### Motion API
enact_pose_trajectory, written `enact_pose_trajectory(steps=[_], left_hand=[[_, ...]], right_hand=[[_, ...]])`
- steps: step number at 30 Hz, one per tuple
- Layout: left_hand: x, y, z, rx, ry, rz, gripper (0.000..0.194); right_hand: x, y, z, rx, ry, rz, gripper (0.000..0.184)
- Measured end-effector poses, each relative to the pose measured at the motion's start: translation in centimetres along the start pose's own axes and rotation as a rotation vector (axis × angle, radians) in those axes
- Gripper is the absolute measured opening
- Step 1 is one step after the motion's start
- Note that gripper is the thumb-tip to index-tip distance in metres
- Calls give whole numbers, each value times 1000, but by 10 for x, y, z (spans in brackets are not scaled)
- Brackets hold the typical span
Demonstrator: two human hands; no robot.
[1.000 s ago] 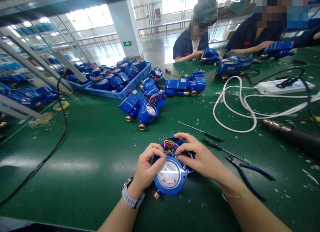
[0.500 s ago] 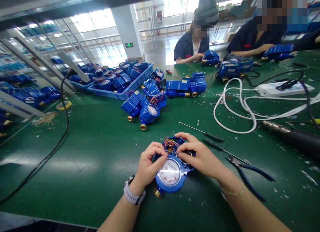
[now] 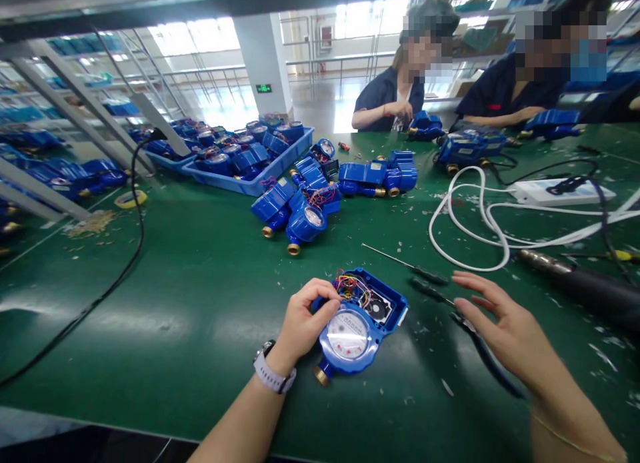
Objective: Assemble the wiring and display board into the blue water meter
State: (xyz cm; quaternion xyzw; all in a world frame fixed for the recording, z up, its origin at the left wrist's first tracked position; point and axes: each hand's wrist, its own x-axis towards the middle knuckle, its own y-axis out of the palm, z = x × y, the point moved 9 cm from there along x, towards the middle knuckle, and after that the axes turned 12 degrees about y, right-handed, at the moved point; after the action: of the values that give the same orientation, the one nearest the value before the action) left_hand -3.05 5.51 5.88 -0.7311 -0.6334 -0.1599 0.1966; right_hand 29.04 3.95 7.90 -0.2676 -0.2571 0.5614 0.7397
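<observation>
A blue water meter (image 3: 347,340) lies on the green table, its round dial facing up and its side housing uncovered, with coloured wires (image 3: 353,286) and a round black part showing. My left hand (image 3: 307,320) is closed at the meter's upper left edge, thumb and fingers pinched beside the wires. To the right, my right hand (image 3: 500,330) is off the meter with its fingers stretched out, over the pliers (image 3: 480,350). Just beyond its fingertips lie two screwdrivers (image 3: 430,274) with dark handles. Part of the pliers is hidden under the hand.
Several more water meters (image 3: 305,223) lie ahead, beside a blue crate (image 3: 275,176) full of them. A white cable (image 3: 435,230) runs from a power strip (image 3: 560,191). A black heat tool (image 3: 580,276) lies at right. Two people work across the table (image 3: 210,303).
My right hand has left the meter and moved right, over the pliers, uncovering the meter's housing. My left hand stays at the meter. The view has shifted slightly.
</observation>
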Motion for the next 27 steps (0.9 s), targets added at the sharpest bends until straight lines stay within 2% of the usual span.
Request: enact_pose_trajectory(steps=[4, 7, 9, 12, 15, 18, 27], left_hand=[[0, 1, -2, 6, -3, -6, 8], [-1, 1, -2, 4, -4, -18, 9], [-1, 1, -1, 6, 3, -25, 10], [-2, 1, 0, 8, 11, -37, 10], [-3, 0, 1, 8, 11, -43, 10], [-4, -1, 2, 15, 19, -40, 10], [-4, -1, 3, 42, 43, -37, 7]], right_hand=[[-29, -14, -76, -317, 96, -73, 79], [-50, -3, -105, -520, 86, -63, 85], [-60, 5, -106, -608, 51, -123, 82], [-65, 13, -92, -658, 17, -230, 71], [-62, 19, -79, -627, -33, -256, 60], [-58, 20, -76, -601, -59, -268, 53], [-62, 17, -69, -666, -21, -299, 57]])
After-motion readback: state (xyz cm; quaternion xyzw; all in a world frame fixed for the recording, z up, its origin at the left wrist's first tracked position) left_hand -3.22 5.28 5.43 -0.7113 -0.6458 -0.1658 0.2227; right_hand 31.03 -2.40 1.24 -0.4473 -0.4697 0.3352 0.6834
